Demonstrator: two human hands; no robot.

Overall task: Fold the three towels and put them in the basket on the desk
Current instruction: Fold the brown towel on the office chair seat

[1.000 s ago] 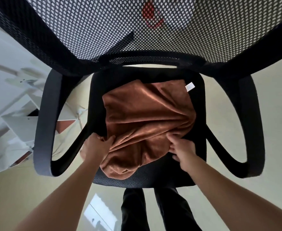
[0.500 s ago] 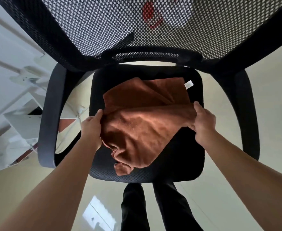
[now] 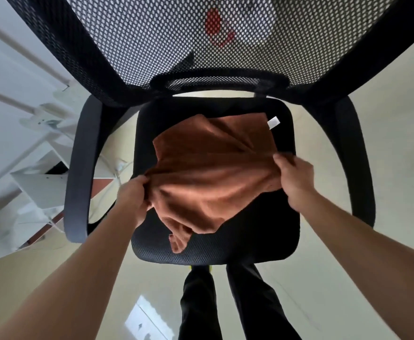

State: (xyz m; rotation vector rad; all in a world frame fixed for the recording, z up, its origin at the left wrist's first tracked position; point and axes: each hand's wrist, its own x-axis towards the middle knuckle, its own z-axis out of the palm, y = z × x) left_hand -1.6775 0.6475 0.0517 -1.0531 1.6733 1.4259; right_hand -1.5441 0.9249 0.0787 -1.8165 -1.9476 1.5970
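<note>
Towel: I see one rust-brown towel (image 3: pixel 213 177) on the chair seat (image 3: pixel 262 231), near the seat's centre. It is crumpled, not squared.
Towel lie: its far edge is flat on the seat towards 12 o'clock. The middle is drawn into a ridge running between the two hands. A loose corner trails towards 6 o'clock.
Towel texture: soft short pile, matte, with broad rounded creases.
Tag: a small white tag (image 3: pixel 273 122) sticks out of the towel's corner at 1 o'clock.
Left hand: the left hand (image 3: pixel 133 195) is at the towel's 9 o'clock, fingers curled, pinching the cloth edge.
Right hand: the right hand (image 3: pixel 296 177) is at the towel's 3 o'clock, thumb on top, gripping the opposite edge.
Seat: black woven mesh pad, a rounded square, bare along its 6 o'clock rim.
Armrests: two dark, smooth loops, the left armrest (image 3: pixel 81 173) at 9 o'clock and the right armrest (image 3: pixel 357 163) at 3 o'clock of the seat.
Backrest: a black backrest (image 3: pixel 152 40) of open honeycomb mesh in a thick frame fills 12 o'clock. A red shape (image 3: pixel 213 22) shows through it, too blurred for me to identify.
Legs: black trousers (image 3: pixel 250 303) stand at 6 o'clock, just beside the seat's front edge.
Floor: a pale, glossy floor (image 3: pixel 384 119) carries a bright reflection near 6 o'clock.
Room: white shelving (image 3: pixel 36 182) with flat panels stands at 9 o'clock, beyond the left armrest.
</note>
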